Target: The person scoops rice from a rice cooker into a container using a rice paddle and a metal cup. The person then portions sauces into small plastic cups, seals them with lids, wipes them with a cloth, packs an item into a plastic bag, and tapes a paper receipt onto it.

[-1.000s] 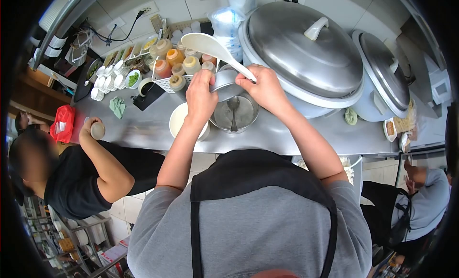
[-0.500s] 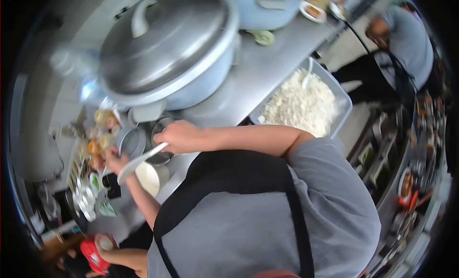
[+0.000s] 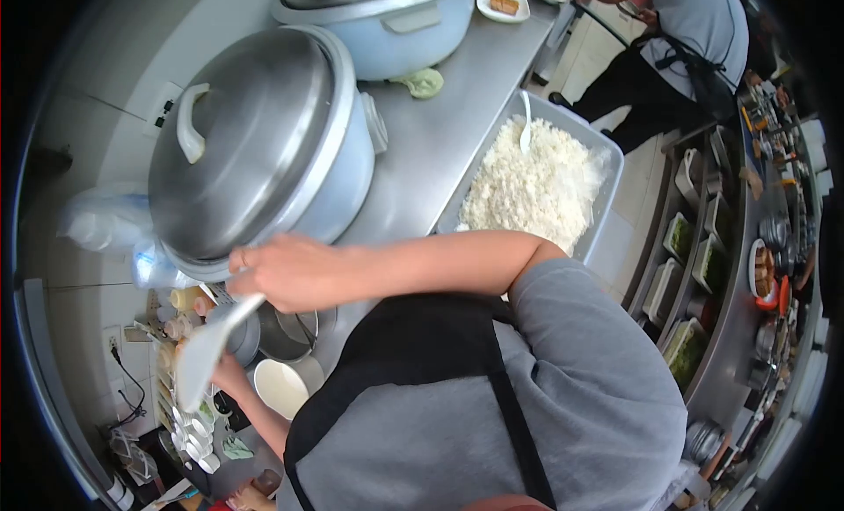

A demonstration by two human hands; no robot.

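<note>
My right hand (image 3: 290, 273) is closed around the handle of a white rice paddle (image 3: 211, 353), whose broad blade points down and toward me. Its arm stretches across in front of the big lidded cooker. Lower down, my left hand (image 3: 230, 375) is at the edge of a grey round bowl (image 3: 244, 338) and seems to grip it; the paddle hides part of both. Beside the bowl stands a metal pot (image 3: 286, 337) with a thin handle or utensil in it. A cream-coloured container (image 3: 281, 386) sits nearer my body.
A large rice cooker (image 3: 338, 181) with a steel lid stands ahead, another cooker (image 3: 422, 36) behind it. To the right is a tub (image 3: 607, 181) of cooked rice (image 3: 527, 181) with a white spoon. A co-worker (image 3: 694, 36) stands beyond. Bottles and white spoons crowd the left.
The view has shifted, so the cookers and rice tub appear further left. My right hand has lifted the paddle away from the pot, toward the cooker's rim. The grey bowl has shifted with my left hand.
</note>
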